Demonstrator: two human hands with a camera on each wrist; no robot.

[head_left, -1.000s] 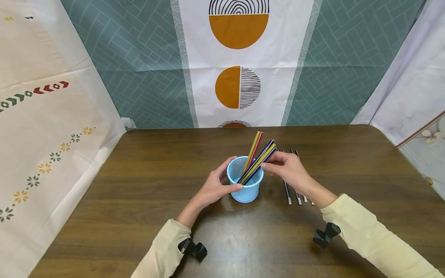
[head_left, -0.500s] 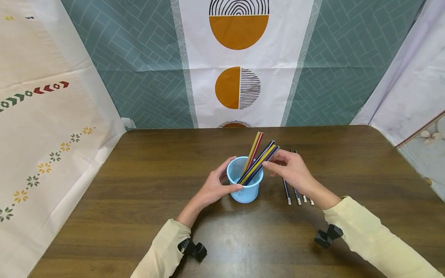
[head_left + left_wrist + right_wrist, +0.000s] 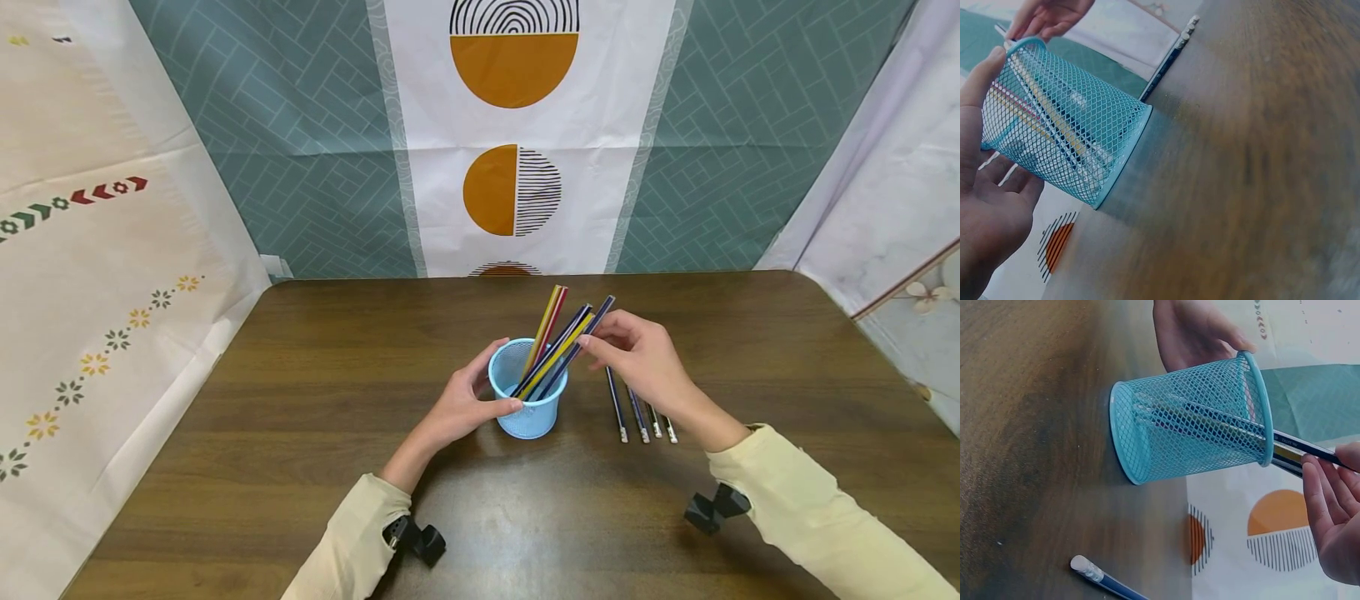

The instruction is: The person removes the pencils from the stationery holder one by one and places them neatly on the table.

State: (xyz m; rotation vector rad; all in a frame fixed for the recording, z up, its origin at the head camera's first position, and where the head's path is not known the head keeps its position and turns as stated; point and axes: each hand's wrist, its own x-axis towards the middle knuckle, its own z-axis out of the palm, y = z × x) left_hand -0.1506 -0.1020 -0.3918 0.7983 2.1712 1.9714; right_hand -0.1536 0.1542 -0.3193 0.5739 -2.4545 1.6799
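A light blue mesh pencil cup stands upright on the wooden table. My left hand holds it around its left side, thumb at the near rim. Inside lean several pencils, among them a red pencil and a yellow pencil. My right hand, right of the rim, pinches a dark blue pencil between thumb and fingers. That pencil slants, its lower part inside the cup, as the right wrist view also shows along its dark shaft.
Several dark pencils with white eraser ends lie on the table right of the cup, partly under my right hand. Behind the table's far edge hangs a patterned cloth. Black wrist cameras sit on both sleeves.
My right hand has moved slightly right and up, drawing the dark blue pencil apart from the yellow one and tilting it more upright. The left hand and cup have stayed put.
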